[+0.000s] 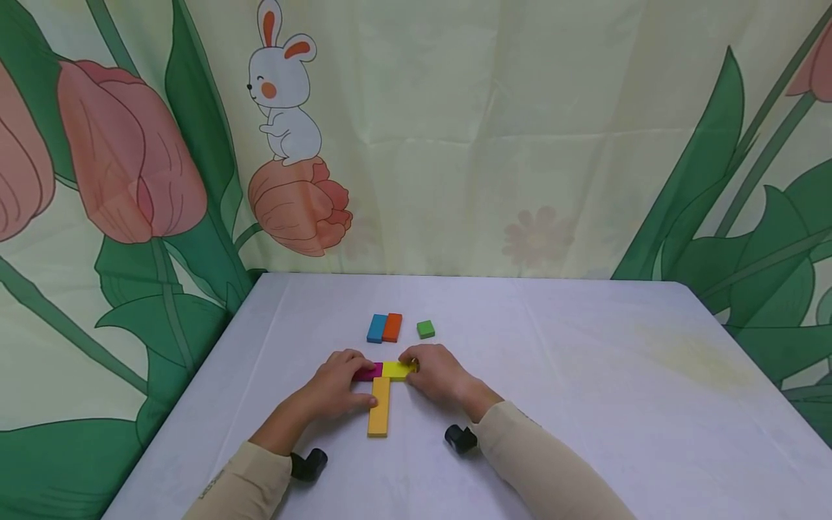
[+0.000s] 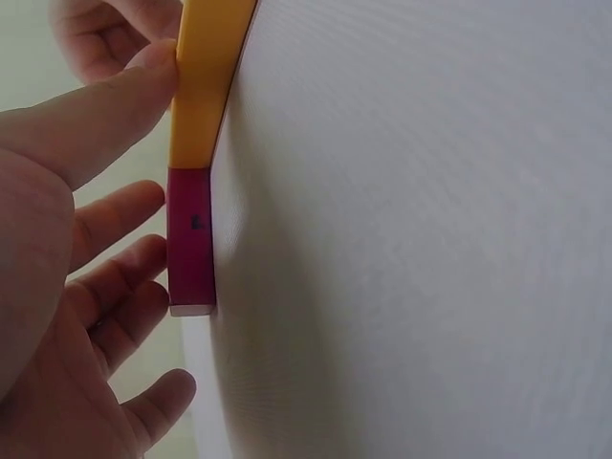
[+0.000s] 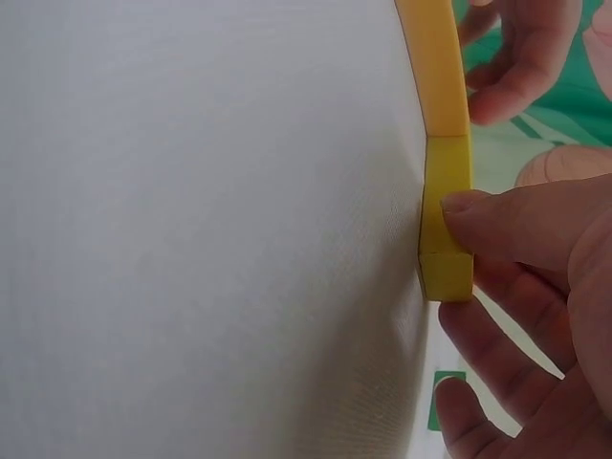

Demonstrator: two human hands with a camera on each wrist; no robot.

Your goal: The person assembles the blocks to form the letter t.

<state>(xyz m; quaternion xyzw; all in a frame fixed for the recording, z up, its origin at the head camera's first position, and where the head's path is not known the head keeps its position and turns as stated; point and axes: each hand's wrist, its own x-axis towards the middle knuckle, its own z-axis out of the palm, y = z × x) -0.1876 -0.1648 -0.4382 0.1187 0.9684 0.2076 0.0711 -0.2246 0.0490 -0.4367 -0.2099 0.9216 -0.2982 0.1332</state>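
Amber block [image 1: 379, 420], the longest piece, lies flat on the white-covered table [image 1: 585, 404], its far end meeting the seam between two shorter blocks, so the three form a T. To its left is the left hand [image 1: 334, 386], fairly spread: the thumb touches the amber block's left side while the fingers rest at the magenta block [image 1: 369, 375], which abuts the amber block's far end; this seems meant to brace both at once. Beyond the amber block, well apart from it, the blue block [image 1: 377, 328] and orange-red block [image 1: 393, 328] lie side by side, apparently out of the way. At the amber block's far end, rightward, the yellow block [image 1: 396, 371] butts against the magenta one. The green block [image 1: 425, 329] lies alone, beyond and right of the amber block. Rightmost from the amber block, the right hand [image 1: 440, 374] pinches the yellow block's outer end, probably to align it.
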